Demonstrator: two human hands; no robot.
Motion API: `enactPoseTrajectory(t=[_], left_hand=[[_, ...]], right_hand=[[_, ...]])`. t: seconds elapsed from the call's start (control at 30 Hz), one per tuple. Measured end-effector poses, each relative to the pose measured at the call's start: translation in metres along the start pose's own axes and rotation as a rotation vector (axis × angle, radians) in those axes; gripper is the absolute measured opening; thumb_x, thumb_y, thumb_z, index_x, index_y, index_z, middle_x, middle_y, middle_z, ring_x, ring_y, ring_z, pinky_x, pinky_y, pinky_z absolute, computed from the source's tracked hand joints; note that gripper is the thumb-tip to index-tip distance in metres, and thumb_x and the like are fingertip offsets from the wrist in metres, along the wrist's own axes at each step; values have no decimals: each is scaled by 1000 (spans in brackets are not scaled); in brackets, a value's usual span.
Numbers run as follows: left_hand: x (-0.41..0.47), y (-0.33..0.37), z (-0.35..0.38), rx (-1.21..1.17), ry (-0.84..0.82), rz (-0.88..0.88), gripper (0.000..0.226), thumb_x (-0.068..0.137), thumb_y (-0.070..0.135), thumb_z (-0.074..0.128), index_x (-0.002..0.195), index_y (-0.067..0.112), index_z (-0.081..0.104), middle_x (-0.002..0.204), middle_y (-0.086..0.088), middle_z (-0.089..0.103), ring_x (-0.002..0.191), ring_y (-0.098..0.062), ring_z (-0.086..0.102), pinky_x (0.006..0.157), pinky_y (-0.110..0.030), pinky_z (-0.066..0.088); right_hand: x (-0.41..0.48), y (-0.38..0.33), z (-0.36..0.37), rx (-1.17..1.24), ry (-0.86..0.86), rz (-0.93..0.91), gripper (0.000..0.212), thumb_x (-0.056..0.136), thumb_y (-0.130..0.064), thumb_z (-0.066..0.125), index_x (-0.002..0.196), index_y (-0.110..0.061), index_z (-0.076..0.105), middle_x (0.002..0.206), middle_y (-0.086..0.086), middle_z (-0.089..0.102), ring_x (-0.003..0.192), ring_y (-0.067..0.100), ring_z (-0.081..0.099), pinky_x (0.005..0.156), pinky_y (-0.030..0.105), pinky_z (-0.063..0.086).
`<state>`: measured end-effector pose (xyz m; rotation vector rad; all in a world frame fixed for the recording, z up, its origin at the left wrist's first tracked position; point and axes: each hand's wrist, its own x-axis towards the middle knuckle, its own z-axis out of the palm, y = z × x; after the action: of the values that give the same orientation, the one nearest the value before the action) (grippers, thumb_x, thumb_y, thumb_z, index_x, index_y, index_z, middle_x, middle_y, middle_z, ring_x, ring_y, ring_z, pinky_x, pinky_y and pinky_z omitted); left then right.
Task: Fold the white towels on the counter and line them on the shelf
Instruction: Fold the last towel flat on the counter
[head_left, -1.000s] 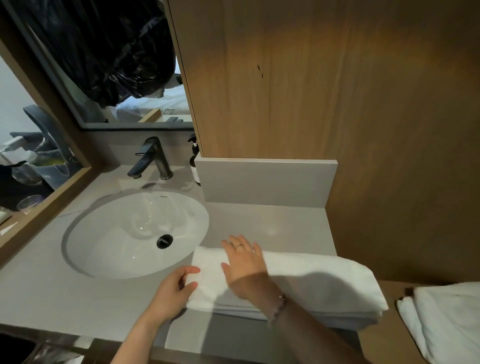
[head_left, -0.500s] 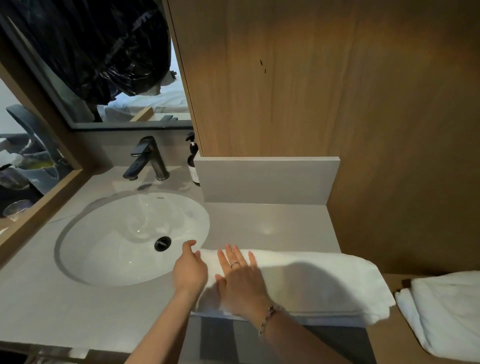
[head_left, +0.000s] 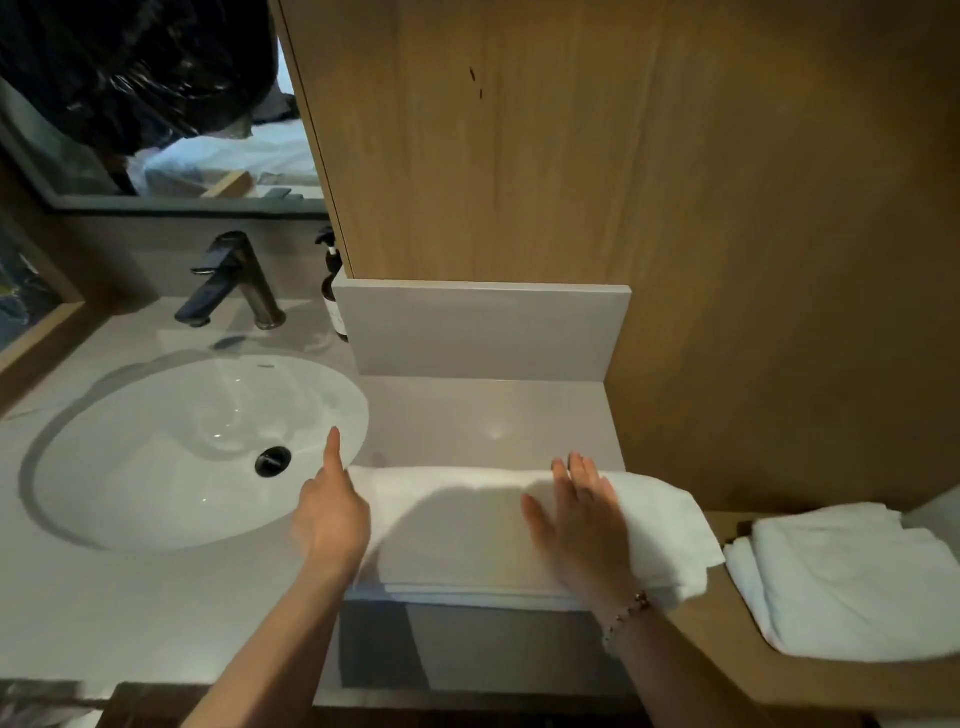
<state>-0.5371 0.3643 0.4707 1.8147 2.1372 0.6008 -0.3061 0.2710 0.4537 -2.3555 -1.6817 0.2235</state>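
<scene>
Head view: A long folded white towel (head_left: 467, 525) lies along the front edge of the worktop (head_left: 483, 421), just right of the sink (head_left: 156, 457), its right end overhanging the worktop's right edge. The left hand (head_left: 332, 514) rests at the towel's left end, fingers spread, gripping nothing, apparently to pin that end. The right hand (head_left: 576, 525) lies flat and spread on the towel's right half, likely pressing the fold smooth. A second folded towel (head_left: 852, 582) sits on the lower wooden shelf (head_left: 727, 639) at right, apparently already placed.
</scene>
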Motion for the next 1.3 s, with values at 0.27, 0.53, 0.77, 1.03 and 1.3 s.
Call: enactPoseTrajectory(t=[0.27, 0.53, 0.77, 1.03, 1.3], left_hand=[[-2, -1, 2, -55, 2, -35, 55, 98, 12, 36, 148, 22, 17, 89, -18, 62, 79, -36, 56, 63, -37, 39], [2, -2, -5, -110, -126, -261, 51, 94, 48, 42, 98, 1, 60, 104, -22, 61, 102, -40, 56, 84, -40, 42], [11, 2, -4, -127, -108, -264, 41, 100, 32, 34, 103, -2, 58, 110, -27, 59, 105, -41, 53, 81, -40, 39], [25, -2, -7, -97, -108, -241, 37, 101, 26, 36, 93, -2, 60, 99, -25, 62, 97, -39, 56, 75, -37, 36], [3, -18, -16, 80, -34, -161, 46, 88, 54, 47, 74, 10, 54, 87, -8, 61, 84, -31, 56, 75, -34, 43]], right_hand=[[5, 47, -22, 125, 28, 319, 69, 94, -57, 24, 145, -12, 35, 152, 13, 31, 140, 31, 29, 114, 50, 22], [14, 96, -53, 1039, -281, 926, 43, 91, -53, 49, 109, -15, 59, 101, 9, 65, 89, 28, 62, 71, 36, 50], [39, 96, -59, 1158, -201, 789, 37, 93, -29, 56, 125, -11, 53, 116, 12, 62, 102, 29, 59, 95, 46, 48], [34, 92, -43, 1040, -26, 663, 36, 94, -30, 54, 124, -9, 57, 118, 9, 60, 103, 23, 54, 92, 40, 47], [26, 95, -42, 852, 48, 642, 37, 89, -44, 57, 109, -14, 52, 111, 9, 57, 95, 23, 53, 85, 39, 49]])
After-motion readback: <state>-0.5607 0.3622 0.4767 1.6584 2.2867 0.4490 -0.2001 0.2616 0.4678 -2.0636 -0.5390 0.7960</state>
